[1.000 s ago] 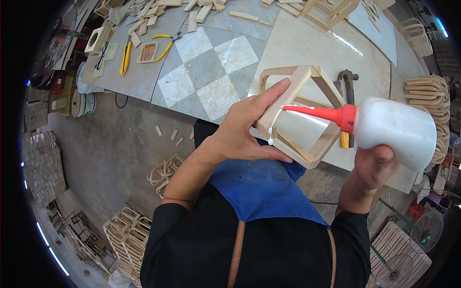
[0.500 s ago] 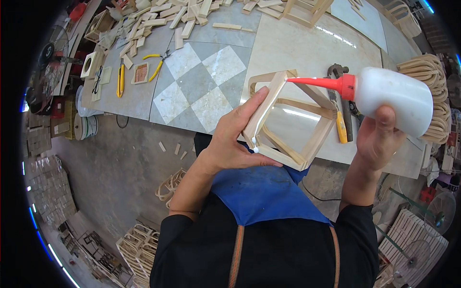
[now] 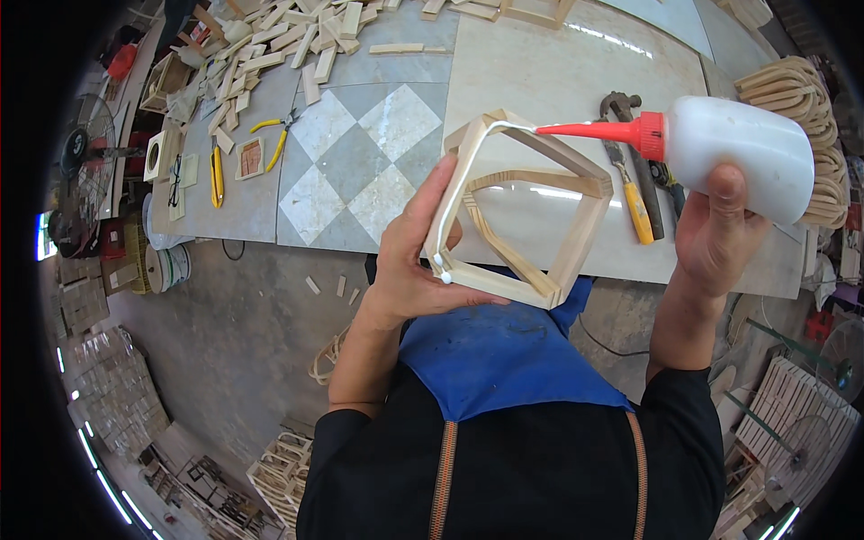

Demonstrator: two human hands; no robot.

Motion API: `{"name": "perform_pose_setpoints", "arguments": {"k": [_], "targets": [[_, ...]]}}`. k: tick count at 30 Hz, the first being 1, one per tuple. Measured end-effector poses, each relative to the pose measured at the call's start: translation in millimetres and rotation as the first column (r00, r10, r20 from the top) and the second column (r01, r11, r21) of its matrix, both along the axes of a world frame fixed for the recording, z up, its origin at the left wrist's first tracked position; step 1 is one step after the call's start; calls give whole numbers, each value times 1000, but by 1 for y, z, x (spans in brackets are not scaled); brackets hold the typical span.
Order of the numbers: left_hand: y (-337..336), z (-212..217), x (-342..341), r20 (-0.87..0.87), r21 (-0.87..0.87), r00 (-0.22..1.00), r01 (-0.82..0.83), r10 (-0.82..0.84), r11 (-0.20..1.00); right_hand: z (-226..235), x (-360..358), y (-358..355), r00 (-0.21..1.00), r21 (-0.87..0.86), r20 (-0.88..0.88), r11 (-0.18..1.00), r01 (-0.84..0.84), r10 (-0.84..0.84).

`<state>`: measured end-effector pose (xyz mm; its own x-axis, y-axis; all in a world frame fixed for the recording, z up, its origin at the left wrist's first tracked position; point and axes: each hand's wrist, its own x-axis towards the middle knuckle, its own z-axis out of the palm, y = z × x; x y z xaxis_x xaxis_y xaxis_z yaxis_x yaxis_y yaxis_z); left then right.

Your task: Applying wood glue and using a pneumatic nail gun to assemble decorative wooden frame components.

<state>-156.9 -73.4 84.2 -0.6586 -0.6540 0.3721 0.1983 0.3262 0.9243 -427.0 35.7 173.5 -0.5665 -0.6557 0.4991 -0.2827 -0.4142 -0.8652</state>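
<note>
My left hand [image 3: 407, 243] is closed round the left side of a pale wooden frame [image 3: 580, 229], an open many-sided shape held tilted above the table's near edge. A white line of glue [image 3: 453, 202] runs along the frame's left and upper edges, with thick drops at the lower left corner. In my right hand [image 3: 720, 234] a white squeeze bottle [image 3: 738, 153] lies on its side, my thumb pressed against its body. The tip of its long red nozzle [image 3: 594, 131] touches or nearly touches the frame's upper edge, where the glue line ends.
Behind the frame lie a hammer [image 3: 621, 106] and a yellow-handled chisel [image 3: 638, 211]. Loose wood strips [image 3: 310, 40] are heaped at the far left, near yellow-handled pliers [image 3: 279, 148] and a yellow cutter [image 3: 216, 175]. Bent wood loops [image 3: 783, 94] are stacked at the right.
The nozzle tip has moved along the frame's upper edge to the right, and the glue line now reaches further. My left hand has turned the frame slightly and shifted it left.
</note>
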Motion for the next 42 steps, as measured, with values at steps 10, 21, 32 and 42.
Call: {"name": "perform_pose_setpoints", "arguments": {"k": [10, 21, 32, 42], "targets": [[-6, -7, 3, 8, -36, 998, -62, 62, 997, -6, -14, 25, 997, 11, -30, 997, 74, -73], [-11, -15, 0, -87, -38, 988, -132, 129, 990, -13, -24, 46, 990, 6, -26, 990, 142, -141], [-12, -15, 0, -85, -2, 986, -144, 143, 990, -18, -20, 58, 989, 39, 4, 988, 151, -151], [-13, -16, 0, -75, 10, 983, -165, 165, 986, -14, -2, 68, 990, 27, 42, 991, 133, -134]]}}
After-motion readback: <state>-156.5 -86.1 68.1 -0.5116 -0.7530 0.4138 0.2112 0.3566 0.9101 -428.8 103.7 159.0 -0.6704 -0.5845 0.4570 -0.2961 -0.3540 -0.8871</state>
